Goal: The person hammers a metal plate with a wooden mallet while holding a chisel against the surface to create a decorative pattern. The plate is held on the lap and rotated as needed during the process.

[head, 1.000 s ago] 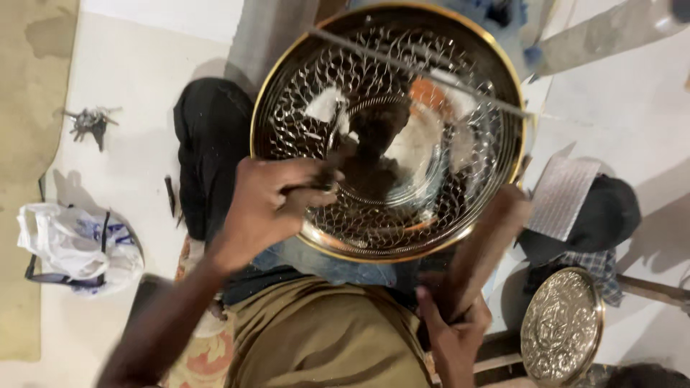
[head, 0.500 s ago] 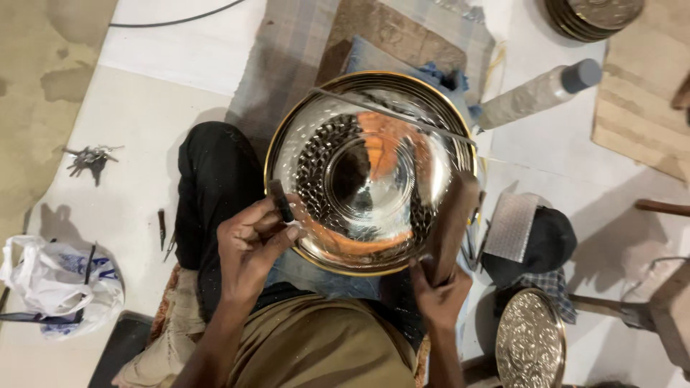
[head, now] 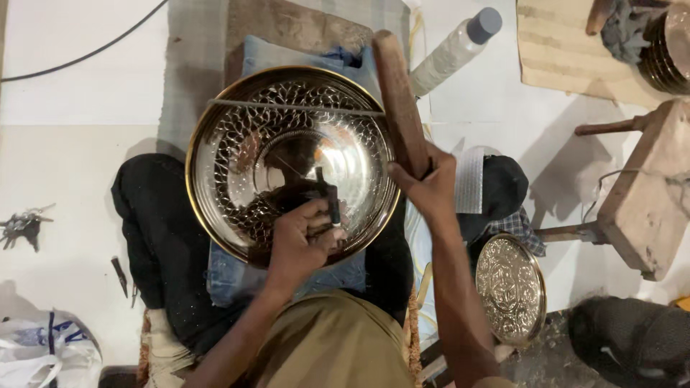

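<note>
Polished metal fills the lap of the seated person: a large round engraved tray with a brass-coloured rim rests tilted on blue cloth over the knees. Nearest, the left hand closes its grip around a small dark chisel, tip set on the tray's lower part. Beside it, the right hand wraps a thick wooden mallet, raised over the right rim. Such a tray looks stiff, thin, slick and easily dented; holding by the rim seems safest. Farther off lies a plastic bottle.
</note>
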Demonstrator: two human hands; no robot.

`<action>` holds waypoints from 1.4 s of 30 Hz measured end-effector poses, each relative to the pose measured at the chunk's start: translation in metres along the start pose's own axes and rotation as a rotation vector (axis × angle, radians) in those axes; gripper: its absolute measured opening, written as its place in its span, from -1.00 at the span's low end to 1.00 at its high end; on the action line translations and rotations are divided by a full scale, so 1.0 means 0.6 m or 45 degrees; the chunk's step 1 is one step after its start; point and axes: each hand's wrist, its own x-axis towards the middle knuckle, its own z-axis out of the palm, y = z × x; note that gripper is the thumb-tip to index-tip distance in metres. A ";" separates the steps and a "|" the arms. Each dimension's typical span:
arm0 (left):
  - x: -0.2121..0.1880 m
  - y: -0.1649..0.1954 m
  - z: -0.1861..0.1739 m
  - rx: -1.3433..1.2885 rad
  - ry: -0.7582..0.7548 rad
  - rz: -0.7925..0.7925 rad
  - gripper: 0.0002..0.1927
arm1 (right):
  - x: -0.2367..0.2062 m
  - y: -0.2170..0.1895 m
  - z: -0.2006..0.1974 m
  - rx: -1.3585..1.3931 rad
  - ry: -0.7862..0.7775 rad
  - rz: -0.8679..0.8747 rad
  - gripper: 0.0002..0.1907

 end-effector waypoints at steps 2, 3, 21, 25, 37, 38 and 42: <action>0.000 -0.002 0.012 0.128 0.012 0.173 -0.51 | -0.044 0.019 0.004 0.121 0.096 0.311 -0.73; 0.000 -0.004 0.016 0.193 0.021 0.256 -0.47 | -0.069 0.029 0.003 0.215 0.136 0.523 -0.74; -0.001 -0.043 0.029 0.176 0.030 0.186 -0.57 | -0.122 -0.085 -0.116 -0.367 -0.532 0.011 -0.16; -0.002 -0.037 0.027 0.207 0.023 0.156 -0.50 | -0.063 -0.116 -0.122 -0.331 -0.596 -0.181 -0.18; -0.005 -0.045 0.028 0.254 0.122 0.061 -0.55 | -0.014 -0.133 -0.151 -0.651 -0.917 -0.144 -0.06; -0.006 -0.044 0.028 0.310 0.120 0.059 -0.58 | -0.013 -0.133 -0.152 -0.901 -1.018 -0.077 -0.03; -0.005 -0.038 0.025 0.218 0.058 0.046 -0.49 | -0.013 -0.136 -0.157 -0.744 -0.860 -0.039 -0.03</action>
